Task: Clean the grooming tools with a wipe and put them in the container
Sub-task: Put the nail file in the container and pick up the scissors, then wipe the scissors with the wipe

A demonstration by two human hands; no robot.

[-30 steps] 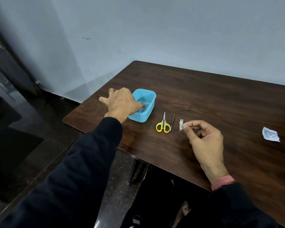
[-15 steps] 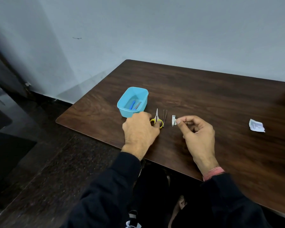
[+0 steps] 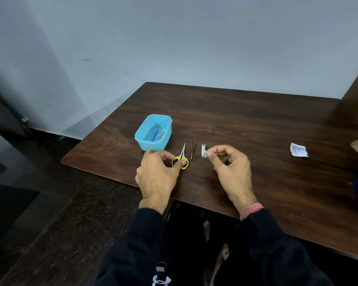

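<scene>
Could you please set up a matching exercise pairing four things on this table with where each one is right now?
Things:
1. scissors
2. tweezers
3. blue container
4. torn wipe packet

Places:
A. alone, far right on the table
B. lying untouched between two other tools
C. handles pinched by the left hand
D. leftmost, with items already inside

Pairs: 1-C, 2-B, 3-D, 4-A

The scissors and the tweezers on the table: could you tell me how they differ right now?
The scissors have yellow loop handles; the tweezers are bare metal. The left hand grips the scissors' handles; the tweezers lie untouched. The scissors are broader, the tweezers thin. Both point away from the person, side by side.
</scene>
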